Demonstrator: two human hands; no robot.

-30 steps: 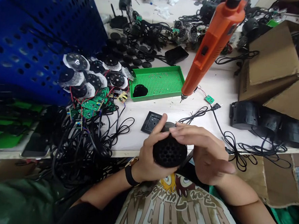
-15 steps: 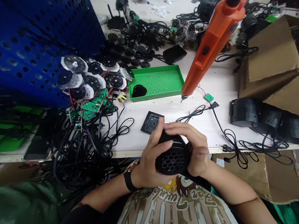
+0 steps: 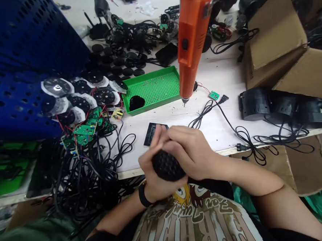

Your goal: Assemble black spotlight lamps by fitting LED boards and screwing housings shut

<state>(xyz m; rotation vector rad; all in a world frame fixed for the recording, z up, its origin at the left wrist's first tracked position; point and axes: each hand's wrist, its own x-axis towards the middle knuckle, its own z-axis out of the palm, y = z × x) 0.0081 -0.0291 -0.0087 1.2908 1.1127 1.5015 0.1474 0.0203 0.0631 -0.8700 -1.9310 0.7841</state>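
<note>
One black part, seemingly between both hands

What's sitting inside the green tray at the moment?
The green tray holds scattered small metal pieces, probably screws, and a black piece toward its left end. Whatever lies beneath the black piece is covered, and the orange screwdriver hides part of the right end.

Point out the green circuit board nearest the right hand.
The small board beside a black plug, right of the orange screwdriver; others lie in the left pile or farther back.
</note>
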